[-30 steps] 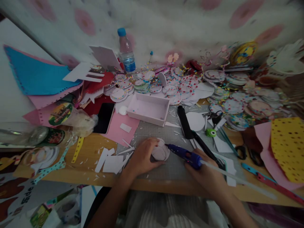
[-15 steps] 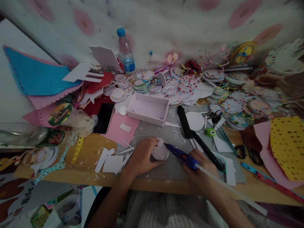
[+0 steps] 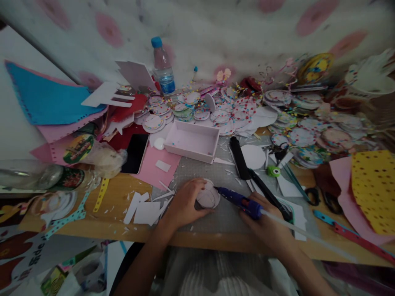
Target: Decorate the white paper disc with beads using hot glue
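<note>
My left hand (image 3: 185, 203) curls around a small round white paper disc (image 3: 209, 194), thumb at its near edge and fingertips at its far edge. Curved lines show on the disc, which lies on a grey cutting mat (image 3: 197, 166). In my right hand (image 3: 267, 222) is a blue hot glue gun (image 3: 236, 199), gripped from the right. Its dark nozzle points left and sits just off the disc's right rim. Out of the gun's back a long whitish glue stick (image 3: 311, 237) runs over my right wrist. Whether glue is coming out is too small to tell.
A shallow white box (image 3: 193, 142) stands beyond my hands. Behind it are decorated paper discs (image 3: 222, 117) and a water bottle (image 3: 164, 70). Right of the gun lie a black-handled tool (image 3: 239, 158) and scissors (image 3: 314, 196); a phone (image 3: 135, 153) and paper scraps (image 3: 147, 212) are left.
My right hand and the glue gun have shifted slightly right, drawing the nozzle back from over the disc's edge. My left hand and the disc stay in place.
</note>
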{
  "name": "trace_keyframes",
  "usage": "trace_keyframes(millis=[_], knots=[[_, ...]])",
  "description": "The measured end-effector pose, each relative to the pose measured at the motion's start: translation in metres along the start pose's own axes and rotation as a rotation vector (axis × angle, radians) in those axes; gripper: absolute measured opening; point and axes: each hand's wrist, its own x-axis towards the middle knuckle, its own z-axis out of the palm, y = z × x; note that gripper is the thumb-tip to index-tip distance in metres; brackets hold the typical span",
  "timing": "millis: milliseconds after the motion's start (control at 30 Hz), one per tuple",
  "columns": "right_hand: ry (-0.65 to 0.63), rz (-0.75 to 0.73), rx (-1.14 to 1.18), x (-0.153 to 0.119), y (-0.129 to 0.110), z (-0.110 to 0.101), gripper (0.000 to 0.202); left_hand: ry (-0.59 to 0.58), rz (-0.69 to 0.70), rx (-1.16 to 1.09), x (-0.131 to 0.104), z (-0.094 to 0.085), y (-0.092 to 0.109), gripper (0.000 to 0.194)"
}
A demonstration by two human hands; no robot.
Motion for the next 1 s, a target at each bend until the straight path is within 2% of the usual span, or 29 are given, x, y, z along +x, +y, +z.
trace_keyframes(millis=[333,567,1000], knots=[[0.034,-0.029,0.005,-0.0038,0.0016,-0.0014,0.014,0.001,-0.003,-0.005,0.0014,-0.0007,0.0018,0.065],[0.031,0.029,0.009,-0.0056,0.0027,-0.0022,0.015,0.002,-0.005,0.008,0.0007,-0.0005,0.0009,0.064],[0.028,0.023,-0.003,-0.0087,0.0052,-0.0034,0.013,-0.006,-0.029,0.001,0.0004,-0.0005,0.0013,0.067]])
